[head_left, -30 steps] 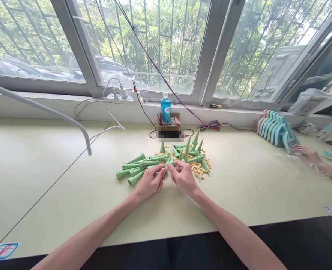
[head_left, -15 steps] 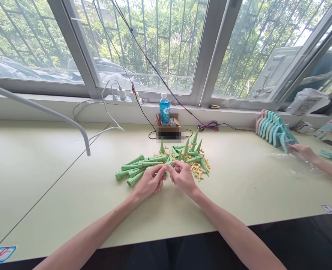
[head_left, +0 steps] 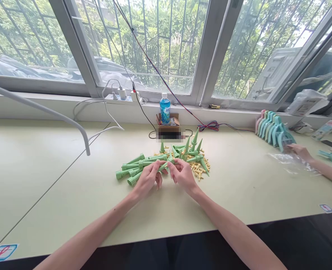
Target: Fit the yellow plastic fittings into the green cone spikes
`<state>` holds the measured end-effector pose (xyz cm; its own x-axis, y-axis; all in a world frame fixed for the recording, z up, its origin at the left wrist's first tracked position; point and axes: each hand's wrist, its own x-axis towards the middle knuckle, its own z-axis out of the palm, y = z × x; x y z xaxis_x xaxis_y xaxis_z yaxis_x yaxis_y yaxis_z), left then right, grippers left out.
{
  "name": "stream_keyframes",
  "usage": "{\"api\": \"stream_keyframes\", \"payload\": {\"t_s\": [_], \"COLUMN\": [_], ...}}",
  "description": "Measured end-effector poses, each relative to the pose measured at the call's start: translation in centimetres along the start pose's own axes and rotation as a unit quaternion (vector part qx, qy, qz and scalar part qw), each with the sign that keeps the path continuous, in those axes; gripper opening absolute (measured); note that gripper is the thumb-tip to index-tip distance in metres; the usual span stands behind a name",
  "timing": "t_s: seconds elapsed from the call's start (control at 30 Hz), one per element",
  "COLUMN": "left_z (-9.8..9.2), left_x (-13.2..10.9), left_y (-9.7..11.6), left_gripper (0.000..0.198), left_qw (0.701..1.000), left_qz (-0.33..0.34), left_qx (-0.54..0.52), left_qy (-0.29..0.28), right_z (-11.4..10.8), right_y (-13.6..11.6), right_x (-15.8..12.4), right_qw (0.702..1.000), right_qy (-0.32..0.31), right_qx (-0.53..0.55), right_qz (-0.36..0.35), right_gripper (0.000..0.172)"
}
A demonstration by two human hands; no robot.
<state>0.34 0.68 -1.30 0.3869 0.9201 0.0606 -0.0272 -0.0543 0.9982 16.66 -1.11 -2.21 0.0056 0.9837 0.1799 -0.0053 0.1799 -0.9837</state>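
Observation:
Close in front of the pile, my left hand (head_left: 149, 175) is closed around the narrow part of a green plastic plant-watering spike (head_left: 162, 167). My right hand (head_left: 183, 175) pinches at the same spike's wider end, with a small pale yellow tip beside its fingers. Whether that tip is a separate yellow piece I cannot tell. Green spikes (head_left: 132, 173) lie stacked to the left of my hands. Behind and right, more cones (head_left: 194, 139) stand or lean among small yellow T-shaped valve pieces (head_left: 199, 170).
A small cardboard box (head_left: 168, 129) with a blue bottle (head_left: 165, 108) stands by the window ledge. A coiled cable (head_left: 209, 126) lies right of it. At far right, another person's hand (head_left: 299, 152) touches bagged hangers (head_left: 275, 129). A grey tube (head_left: 70, 119) reaches in from the left.
My left hand has shifted slightly left and its fingers have moved along the spike, so more of the spike shows between my hands. My right hand stays nearly in place.

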Motion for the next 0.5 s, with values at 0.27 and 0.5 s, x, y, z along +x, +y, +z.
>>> {"api": "stream_keyframes", "payload": {"t_s": [0.27, 0.5], "left_z": [-0.23, -0.22], "left_x": [-0.53, -0.60], "left_y": [0.67, 0.65], "left_gripper": [0.043, 0.038], "left_qw": [0.998, 0.998], "left_qz": [0.051, 0.061], "left_qx": [0.025, 0.013], "left_qy": [0.019, 0.012], "right_z": [-0.18, -0.20], "right_y": [-0.16, -0.23], "right_x": [0.20, 0.30], "right_qw": [0.999, 0.996], "right_qy": [-0.020, -0.043], "right_qx": [0.050, 0.080], "right_qz": [0.003, 0.012], "right_gripper": [0.041, 0.044]}}
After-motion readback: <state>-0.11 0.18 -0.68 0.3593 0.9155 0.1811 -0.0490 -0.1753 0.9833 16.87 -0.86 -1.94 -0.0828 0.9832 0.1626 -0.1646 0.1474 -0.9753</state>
